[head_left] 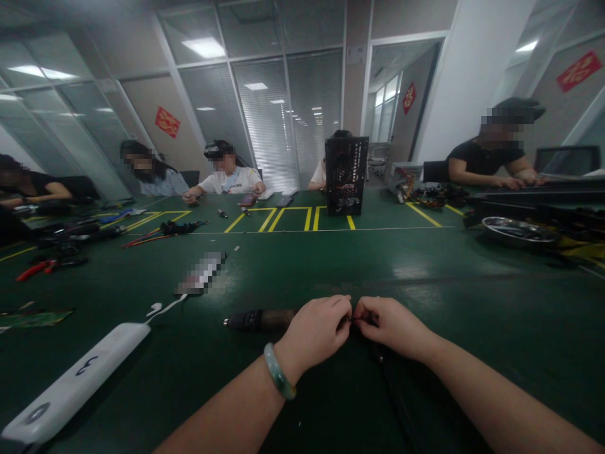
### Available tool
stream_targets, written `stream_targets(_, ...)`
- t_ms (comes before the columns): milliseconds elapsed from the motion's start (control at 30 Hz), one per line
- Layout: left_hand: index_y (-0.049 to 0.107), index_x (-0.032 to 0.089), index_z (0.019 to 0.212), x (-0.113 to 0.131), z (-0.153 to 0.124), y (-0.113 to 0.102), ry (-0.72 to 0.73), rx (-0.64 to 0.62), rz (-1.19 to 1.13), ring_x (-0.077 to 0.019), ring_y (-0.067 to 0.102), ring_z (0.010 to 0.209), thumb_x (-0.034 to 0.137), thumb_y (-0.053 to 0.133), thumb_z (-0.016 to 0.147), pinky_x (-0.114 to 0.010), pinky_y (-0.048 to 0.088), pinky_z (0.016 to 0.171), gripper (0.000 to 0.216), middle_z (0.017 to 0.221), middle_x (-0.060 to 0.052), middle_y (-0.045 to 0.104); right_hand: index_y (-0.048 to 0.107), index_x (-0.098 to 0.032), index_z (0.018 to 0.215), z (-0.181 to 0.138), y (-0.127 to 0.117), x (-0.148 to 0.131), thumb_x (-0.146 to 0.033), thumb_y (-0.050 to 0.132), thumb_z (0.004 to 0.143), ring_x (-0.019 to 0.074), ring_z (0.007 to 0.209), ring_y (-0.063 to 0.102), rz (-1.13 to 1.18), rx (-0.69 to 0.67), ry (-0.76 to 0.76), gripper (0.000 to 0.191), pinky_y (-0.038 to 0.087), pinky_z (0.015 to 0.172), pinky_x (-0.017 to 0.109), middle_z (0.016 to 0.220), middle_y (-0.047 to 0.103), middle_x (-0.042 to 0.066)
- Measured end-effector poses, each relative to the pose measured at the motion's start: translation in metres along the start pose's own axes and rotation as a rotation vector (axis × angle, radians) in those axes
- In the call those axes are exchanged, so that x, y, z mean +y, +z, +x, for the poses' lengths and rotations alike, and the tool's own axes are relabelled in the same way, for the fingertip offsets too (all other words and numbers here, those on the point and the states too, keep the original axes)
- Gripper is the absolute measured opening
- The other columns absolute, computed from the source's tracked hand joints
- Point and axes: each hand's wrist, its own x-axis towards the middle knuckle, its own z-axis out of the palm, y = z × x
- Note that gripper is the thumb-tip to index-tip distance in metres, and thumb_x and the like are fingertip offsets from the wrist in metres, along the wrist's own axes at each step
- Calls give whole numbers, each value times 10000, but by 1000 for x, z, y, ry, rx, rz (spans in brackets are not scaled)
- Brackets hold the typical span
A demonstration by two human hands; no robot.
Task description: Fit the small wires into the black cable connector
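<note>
My left hand (314,331) and my right hand (392,326) meet in front of me, their fingertips pinching a thin black wire (353,320) from both sides. A darker black cable (390,394) trails from below my right hand toward me across the green bench top (302,277). Just left of my left hand lies a dark cylindrical tool with a metal tip (258,320), probably a drill, and my left hand partly hides its end. A pale green bangle (278,372) circles my left wrist.
A white power strip (75,378) lies at lower left, beside a pixelated white device (201,274). Red-handled pliers (42,270) and a green circuit board (35,318) sit further left. A black mesh computer case (346,175) and a metal tray (517,230) stand ahead; several co-workers sit around the bench.
</note>
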Motion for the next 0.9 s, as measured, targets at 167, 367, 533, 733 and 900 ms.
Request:
stream_targets(167,537,197,985,1,0,-1,-23,-6,26,-201,584,1000,201,530,871,-367,467,906,114,1110,-38,603,603,-204,815,0,0,-1,-197,579,804,134,655,553,-7,4,6,28,366,585,223,719,612,-18)
stream_targets(367,533,197,961,2,0,-2,-21,-21,25,-202,587,985,204,518,876,-360,467,897,86,1058,-41,612,599,-204,818,1,1,1,-193,576,805,128,650,551,3,1,1,29,361,575,215,717,611,-22)
stream_targets(533,523,204,986,1,1,-1,-10,-20,26,-203,583,1003,172,542,847,-356,461,907,144,1093,-39,605,598,-201,813,1,2,2,-183,572,800,128,654,558,6,3,3,34,367,584,214,717,616,-21)
stream_targets(733,527,198,960,1,0,-1,-7,-8,9,-200,588,988,172,521,858,-358,470,891,106,1083,-36,610,600,-203,816,0,1,0,-180,578,792,131,663,558,-2,11,-2,40,368,584,214,728,618,-20)
stream_targets(900,531,194,967,1,0,-1,-28,-12,7,-212,593,983,194,553,845,-370,475,885,124,1064,-42,618,602,-199,815,1,1,0,-180,573,795,129,651,560,15,-1,5,40,369,579,215,719,621,-19)
